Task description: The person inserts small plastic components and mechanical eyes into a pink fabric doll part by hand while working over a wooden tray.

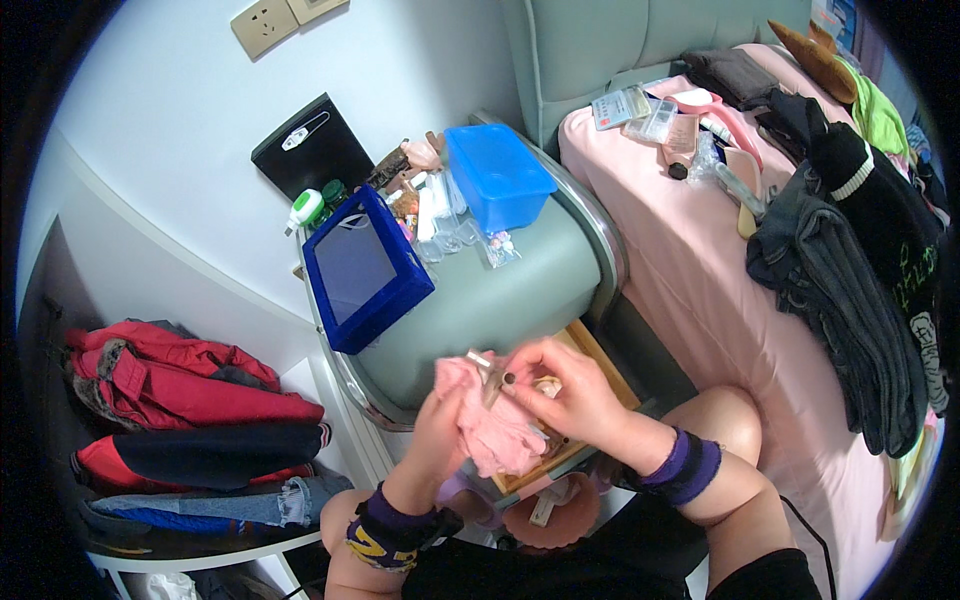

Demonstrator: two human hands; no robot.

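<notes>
In the middle of the view, my left hand (439, 427) holds a crumpled pink cloth (499, 439). A small brownish, partly shiny object (490, 381) lies against the cloth; what it is, I cannot tell. My right hand (562, 382) pinches its dark, round end between thumb and fingertips. Both hands are above an open wooden drawer (607, 367), whose contents are mostly hidden by the hands and cloth. A blue velvet box with a clear lid (356, 266) rests on the grey-green nightstand top (480, 307) beyond them.
Small containers (442, 217) and a blue plastic bin (499, 176) stand on the nightstand's far side. To the right, a pink-sheeted bed (660, 262) bears folded dark trousers (847, 322) and small items. Folded jackets (202, 382) lie at left. A pink scalloped bin (551, 517) sits below the drawer.
</notes>
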